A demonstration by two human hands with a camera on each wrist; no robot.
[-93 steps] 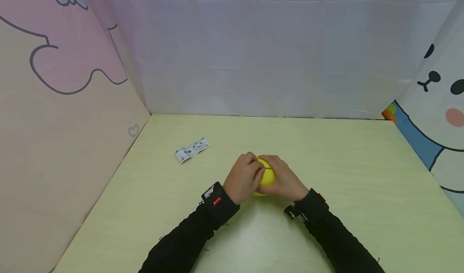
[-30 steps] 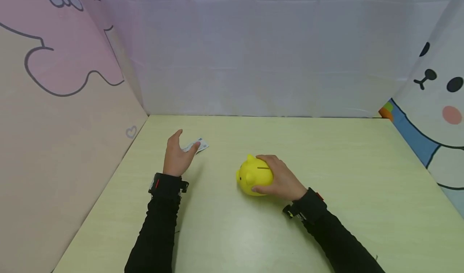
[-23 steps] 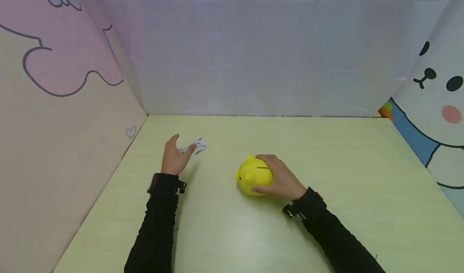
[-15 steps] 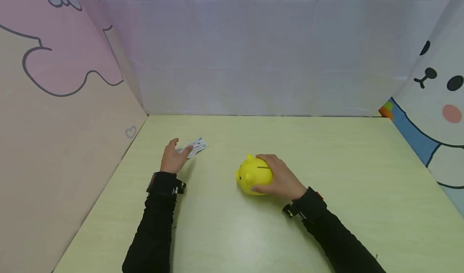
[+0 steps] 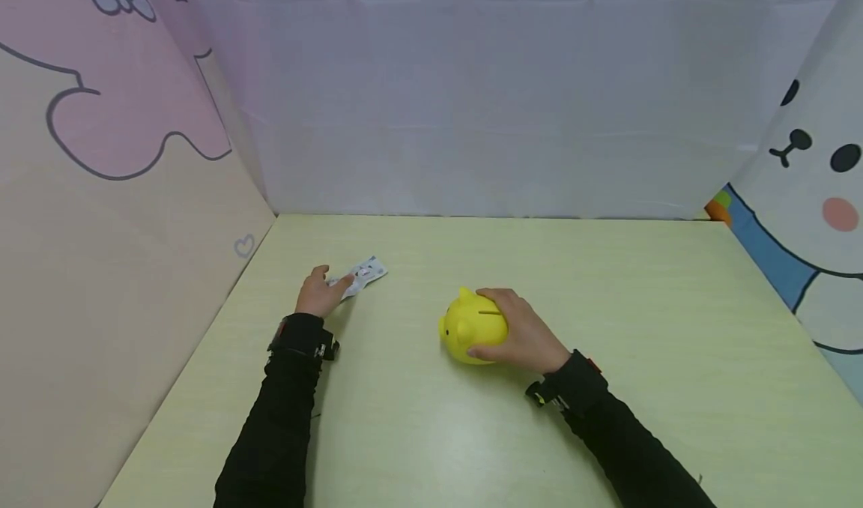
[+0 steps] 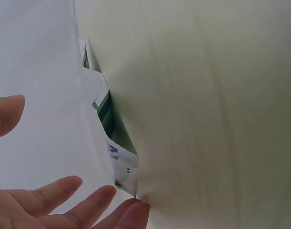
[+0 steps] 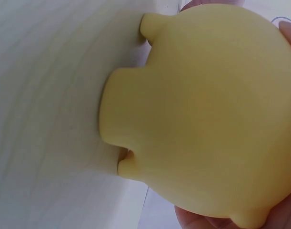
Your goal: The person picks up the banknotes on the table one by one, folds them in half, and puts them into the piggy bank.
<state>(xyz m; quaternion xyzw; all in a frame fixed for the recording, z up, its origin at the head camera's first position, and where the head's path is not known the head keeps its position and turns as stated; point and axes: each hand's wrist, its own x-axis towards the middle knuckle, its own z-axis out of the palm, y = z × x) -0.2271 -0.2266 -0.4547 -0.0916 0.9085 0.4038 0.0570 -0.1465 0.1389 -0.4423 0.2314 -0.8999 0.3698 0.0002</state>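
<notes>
A yellow piggy bank (image 5: 465, 332) with a coin slot on top stands on the table, its snout turned to the left. My right hand (image 5: 529, 336) grips it from the right side, thumb in front and fingers behind. The right wrist view shows the rounded body of the piggy bank (image 7: 207, 109) with its feet on the tabletop. At the left lies a creased banknote (image 5: 367, 270), partly covered by my left hand (image 5: 318, 294). In the left wrist view the banknote (image 6: 124, 169) stands up in folds; fingertips (image 6: 138, 214) are at its near end, while the thumb is apart from it.
The pale wooden table (image 5: 607, 291) extends to the right of the piggy bank. A white cloth backdrop (image 5: 472, 103) rises behind it. Cartoon-printed panels (image 5: 135, 268) border the left and right sides.
Earlier, both hands were at the piggy bank. My left hand moved left to the banknote, then lowered toward the table with its fingers closer together. My right hand stayed on the piggy bank.
</notes>
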